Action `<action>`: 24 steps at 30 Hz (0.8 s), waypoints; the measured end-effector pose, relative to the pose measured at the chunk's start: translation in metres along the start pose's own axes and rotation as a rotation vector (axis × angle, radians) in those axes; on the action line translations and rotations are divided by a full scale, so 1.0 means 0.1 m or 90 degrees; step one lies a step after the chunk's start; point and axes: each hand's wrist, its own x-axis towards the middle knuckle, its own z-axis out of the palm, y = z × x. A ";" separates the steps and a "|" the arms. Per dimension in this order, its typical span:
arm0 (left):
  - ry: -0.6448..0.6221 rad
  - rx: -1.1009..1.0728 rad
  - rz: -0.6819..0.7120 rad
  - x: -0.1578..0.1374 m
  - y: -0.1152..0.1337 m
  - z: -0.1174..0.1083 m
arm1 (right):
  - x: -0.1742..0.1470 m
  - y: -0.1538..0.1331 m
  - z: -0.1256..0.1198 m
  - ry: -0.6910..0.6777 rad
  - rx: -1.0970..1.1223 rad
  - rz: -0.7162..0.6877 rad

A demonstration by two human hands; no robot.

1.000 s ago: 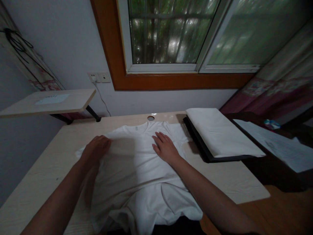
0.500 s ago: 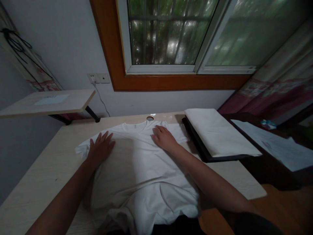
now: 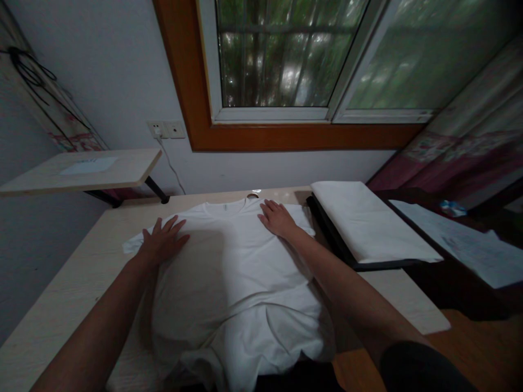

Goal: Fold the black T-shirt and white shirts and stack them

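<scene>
A white T-shirt [image 3: 245,261] lies spread on the light wood table [image 3: 61,305], its neckline towards the wall. The lower part is bunched in folds at the near edge. My left hand [image 3: 163,239] rests with fingers spread on the shirt near the left shoulder and sleeve. On the right shoulder, beside the collar, my right hand [image 3: 278,218] lies flat with fingers stretched out. Neither hand grips the cloth.
To the right sits a stack of folded white cloth [image 3: 371,223] over black cloth [image 3: 333,231]. A raised shelf [image 3: 134,166] with a paper on it stands at the left. Further right, a paper sheet [image 3: 453,239] lies on a dark surface. A window [image 3: 286,65] is ahead.
My right hand has slid slightly away from me and right along the shoulder. My left hand has shifted a little left. The shirt's upper part looks smoother and its right sleeve flatter.
</scene>
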 end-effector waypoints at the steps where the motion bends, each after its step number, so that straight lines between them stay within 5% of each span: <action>1: 0.007 0.001 0.009 0.03 0.03 -0.03 | 0.01 -0.03 -0.02 0.004 -0.002 -0.003; 6: 0.086 0.009 0.058 0.22 0.51 -0.07 | 0.08 -0.32 -0.04 0.027 0.006 -0.055; 12: 0.115 -0.024 -0.053 0.47 1.11 0.15 | 0.20 -0.59 0.13 0.001 0.032 -0.057; 24: 0.112 -0.084 -0.029 0.68 0.92 0.14 | 0.21 -0.09 0.12 0.074 0.044 0.050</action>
